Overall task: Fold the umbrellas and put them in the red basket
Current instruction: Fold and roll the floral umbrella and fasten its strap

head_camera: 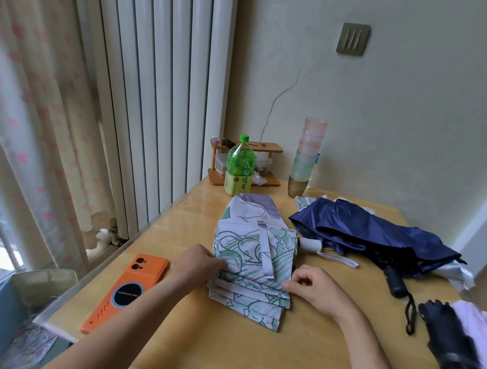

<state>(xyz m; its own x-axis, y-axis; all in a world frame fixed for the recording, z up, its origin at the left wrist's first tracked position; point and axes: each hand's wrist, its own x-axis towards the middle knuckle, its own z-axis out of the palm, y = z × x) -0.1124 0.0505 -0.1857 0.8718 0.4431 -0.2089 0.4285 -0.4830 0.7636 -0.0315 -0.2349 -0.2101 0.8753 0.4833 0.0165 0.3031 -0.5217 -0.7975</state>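
A white umbrella with a green and purple leaf print [254,249] lies flat in the middle of the wooden table [228,350], its panels stacked in pleats and its strap lying loose on top. My left hand [197,262] pinches the pleats at the left edge. My right hand [313,286] has curled fingers pressing the pleats at the right edge. A navy umbrella [375,233] lies crumpled and unfolded to the right, its black handle [395,279] pointing toward me. A black and lilac umbrella [459,342] lies at the right edge. No red basket is in view.
An orange phone [129,288] lies left of my left hand near the table edge. A green tea bottle [240,167], a small wooden rack [266,163] and a stack of plastic cups [305,159] stand at the back. A radiator and curtain are on the left.
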